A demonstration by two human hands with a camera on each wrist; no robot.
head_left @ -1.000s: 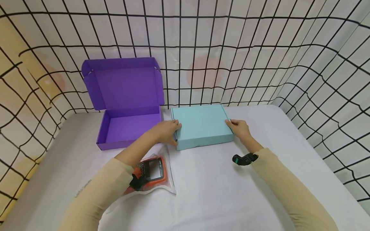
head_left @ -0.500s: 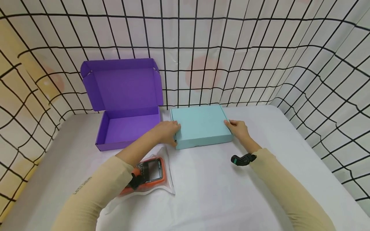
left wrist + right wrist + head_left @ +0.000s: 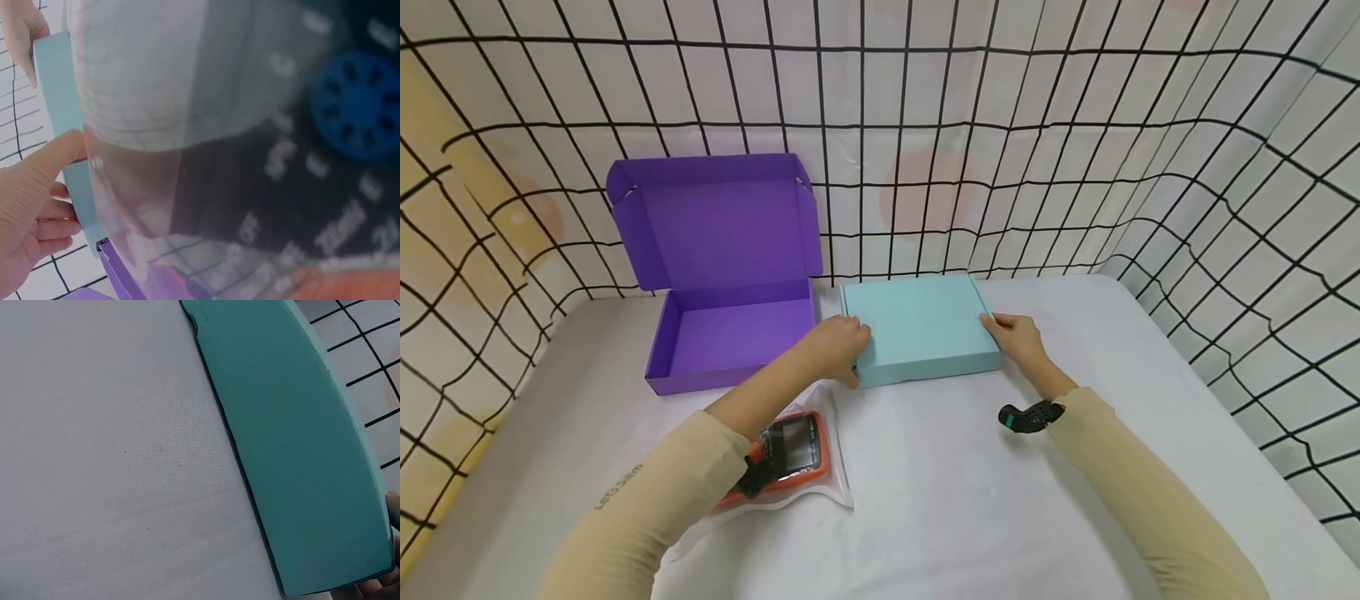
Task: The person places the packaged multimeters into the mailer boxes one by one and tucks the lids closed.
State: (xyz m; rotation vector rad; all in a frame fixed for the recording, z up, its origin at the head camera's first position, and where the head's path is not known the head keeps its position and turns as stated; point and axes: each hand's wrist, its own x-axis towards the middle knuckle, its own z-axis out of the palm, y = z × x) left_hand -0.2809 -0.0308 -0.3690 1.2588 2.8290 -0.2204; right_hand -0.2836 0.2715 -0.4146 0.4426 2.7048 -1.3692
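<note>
A closed light-blue cardboard box (image 3: 925, 321) lies flat on the white-covered table. My left hand (image 3: 835, 346) grips its left end; in the left wrist view the thumb reaches along the box and the fingers curl at its side. At the opposite end, my right hand (image 3: 1015, 333) pinches the right edge, thumb on top. The right wrist view shows the box's long front side (image 3: 300, 444), with a few right fingers (image 3: 394, 512) at the corner. Under my left forearm is an orange multimeter (image 3: 801, 442) in a clear plastic bag, its blue dial (image 3: 359, 103) close to the left wrist camera.
An open purple cardboard box (image 3: 718, 225) stands left of the light-blue one, its lid raised against the black wire grid (image 3: 865, 150). The grid encloses the back and both sides of the table (image 3: 940, 500).
Both hands keep their hold on the light-blue box, which stays in place. The left wrist and fingers have shifted very slightly; the whole head view has moved a little.
</note>
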